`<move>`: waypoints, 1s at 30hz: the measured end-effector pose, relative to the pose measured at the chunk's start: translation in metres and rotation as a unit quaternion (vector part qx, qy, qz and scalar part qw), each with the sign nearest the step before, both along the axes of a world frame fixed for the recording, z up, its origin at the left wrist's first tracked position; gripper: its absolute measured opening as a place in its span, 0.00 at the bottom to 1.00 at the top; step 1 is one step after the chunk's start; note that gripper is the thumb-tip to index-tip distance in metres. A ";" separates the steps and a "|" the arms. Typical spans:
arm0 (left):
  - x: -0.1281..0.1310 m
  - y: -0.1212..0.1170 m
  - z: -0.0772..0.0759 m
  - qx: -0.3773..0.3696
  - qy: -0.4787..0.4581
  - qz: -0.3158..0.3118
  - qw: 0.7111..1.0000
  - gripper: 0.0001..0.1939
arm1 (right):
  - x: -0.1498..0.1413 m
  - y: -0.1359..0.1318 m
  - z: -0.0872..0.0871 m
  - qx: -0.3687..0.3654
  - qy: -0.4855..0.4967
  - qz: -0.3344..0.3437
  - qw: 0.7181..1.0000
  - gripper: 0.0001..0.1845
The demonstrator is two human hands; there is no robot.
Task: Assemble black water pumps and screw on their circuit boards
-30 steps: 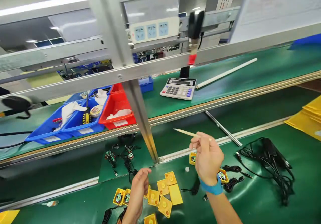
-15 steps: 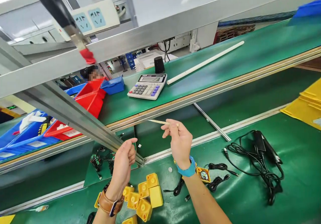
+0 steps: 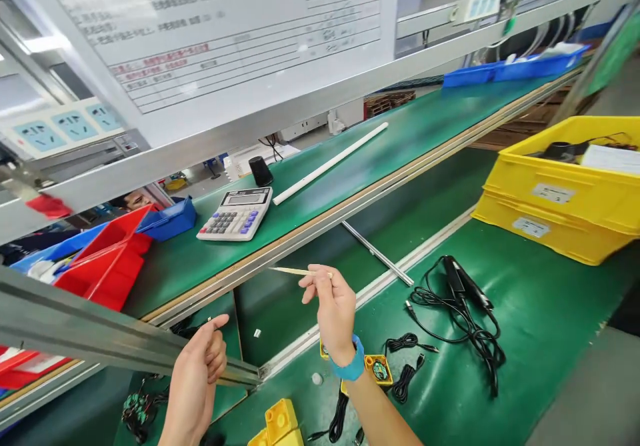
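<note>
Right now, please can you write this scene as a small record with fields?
right hand: pinches a thin pale stick; a blue wristband on the wrist
left hand: raised, fingers loosely curled, holds nothing visible
near the hands: yellow square parts, wired circuit boards, short black cables
upper bench: calculator, white rod, red bin, blue bin
lower bench, right: coiled black cable, stacked yellow crates
</note>
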State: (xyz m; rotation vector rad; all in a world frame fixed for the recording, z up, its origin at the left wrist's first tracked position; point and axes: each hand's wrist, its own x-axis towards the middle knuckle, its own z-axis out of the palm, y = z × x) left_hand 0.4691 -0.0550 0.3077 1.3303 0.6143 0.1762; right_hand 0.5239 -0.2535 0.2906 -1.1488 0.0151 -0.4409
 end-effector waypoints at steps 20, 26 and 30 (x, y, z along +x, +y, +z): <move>-0.034 -0.189 -0.087 -0.193 0.063 -0.334 0.920 0.32 | -0.153 -0.196 -0.006 -0.151 0.108 -0.306 0.934 0.30; 0.002 -0.233 -0.055 -0.180 0.013 -0.335 0.925 0.31 | -0.087 -0.222 0.018 -0.125 0.035 -0.235 0.963 0.28; 0.051 -0.285 -0.042 -0.179 -0.027 -0.308 0.934 0.30 | -0.012 -0.279 0.033 -0.108 -0.018 -0.205 0.973 0.25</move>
